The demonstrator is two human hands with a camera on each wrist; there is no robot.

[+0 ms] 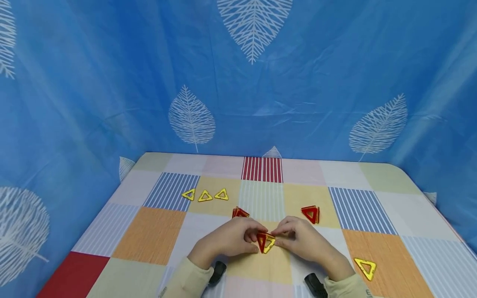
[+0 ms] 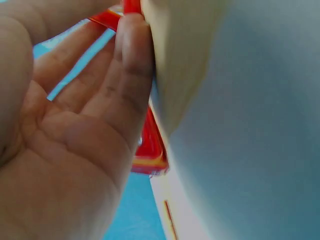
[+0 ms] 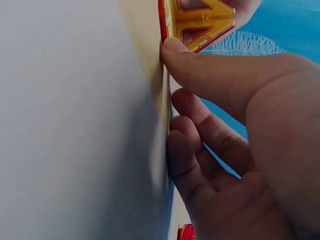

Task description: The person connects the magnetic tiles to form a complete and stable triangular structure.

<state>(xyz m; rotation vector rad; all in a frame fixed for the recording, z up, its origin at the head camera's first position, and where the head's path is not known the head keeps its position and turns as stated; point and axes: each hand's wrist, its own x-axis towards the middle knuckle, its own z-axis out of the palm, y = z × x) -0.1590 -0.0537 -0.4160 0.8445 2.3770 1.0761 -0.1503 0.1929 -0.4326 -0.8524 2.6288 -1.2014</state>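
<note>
Low over the middle of the table, both hands meet at a small piece made of hollow triangular tiles, a red tile beside a yellow tile. My left hand holds the red side, thumb low and index finger near the top corner. From the other side, my right hand pinches the yellow side. The right wrist view shows the thumb on the lower edge of the translucent tile piece, its other fingers curved close to the tabletop. In the left wrist view the fingers partly hide a red edge.
Red triangle tiles stand just behind the left hand, and another red group lies behind the right. Three yellow triangles lie in a row at the back left. A single yellow triangle lies right. A blue curtain backs the table.
</note>
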